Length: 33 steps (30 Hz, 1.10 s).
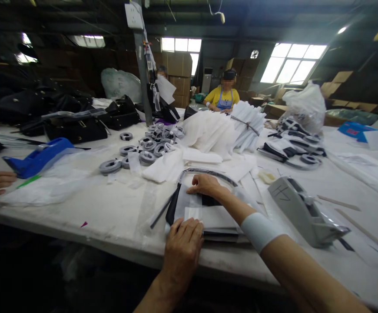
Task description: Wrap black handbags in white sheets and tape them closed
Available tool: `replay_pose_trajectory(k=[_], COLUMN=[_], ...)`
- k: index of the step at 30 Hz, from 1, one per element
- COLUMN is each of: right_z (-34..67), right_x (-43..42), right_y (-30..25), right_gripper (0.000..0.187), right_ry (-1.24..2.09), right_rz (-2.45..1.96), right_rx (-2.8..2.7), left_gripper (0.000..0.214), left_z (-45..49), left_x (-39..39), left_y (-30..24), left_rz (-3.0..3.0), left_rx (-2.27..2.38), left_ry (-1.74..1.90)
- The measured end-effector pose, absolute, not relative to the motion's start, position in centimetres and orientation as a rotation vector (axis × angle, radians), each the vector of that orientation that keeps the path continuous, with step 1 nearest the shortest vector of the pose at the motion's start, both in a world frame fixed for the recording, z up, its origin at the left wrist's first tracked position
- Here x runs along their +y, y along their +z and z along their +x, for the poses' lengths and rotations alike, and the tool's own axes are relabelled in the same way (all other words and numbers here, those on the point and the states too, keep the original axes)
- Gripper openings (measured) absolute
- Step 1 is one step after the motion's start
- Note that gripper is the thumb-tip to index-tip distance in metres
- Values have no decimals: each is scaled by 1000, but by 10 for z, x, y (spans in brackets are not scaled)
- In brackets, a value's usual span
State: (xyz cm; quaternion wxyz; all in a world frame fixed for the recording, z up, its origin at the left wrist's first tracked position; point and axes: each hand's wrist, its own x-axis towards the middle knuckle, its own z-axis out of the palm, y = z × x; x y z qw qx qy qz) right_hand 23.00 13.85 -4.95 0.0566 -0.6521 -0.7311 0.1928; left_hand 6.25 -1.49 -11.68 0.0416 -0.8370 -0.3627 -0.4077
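Right forearm (301, 265), cut off at bottom | right hand (205, 184) on bag (215, 218), fingers curled, pinch can't be told | left hand (183, 243): fingers together on bag's near side, grip unclear | bag near table (117, 208) edge, partly forearm-hidden | table runs left to blue dispenser (41, 158)

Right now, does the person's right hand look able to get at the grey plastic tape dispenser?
Probably yes: nothing tall seems to stand between the right hand and the grey tape dispenser on its right.
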Motion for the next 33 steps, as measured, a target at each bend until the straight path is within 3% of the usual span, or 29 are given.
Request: replay_pose_trajectory(k=[12, 17, 25, 33], right_z=[233, 227, 212, 223], right_x=[142, 154, 155, 115], right_y=[-70, -69, -72, -56], right_gripper=[51, 31, 20, 40], right_ry=[914, 1008, 772, 584], right_rz=[-1777, -1698, -1699, -1782], right_rx=[-2185, -2164, -2079, -2203], left_gripper=[25, 26, 28, 32], left_z=[62, 64, 62, 55], left_x=[-15, -14, -11, -9], left_y=[-117, -124, -126, -125], left_rz=[-2545, -2543, -2546, -2593], left_rx=[-1090, -1121, -1107, -1009], left_ry=[-1266, -1304, -1272, -1132])
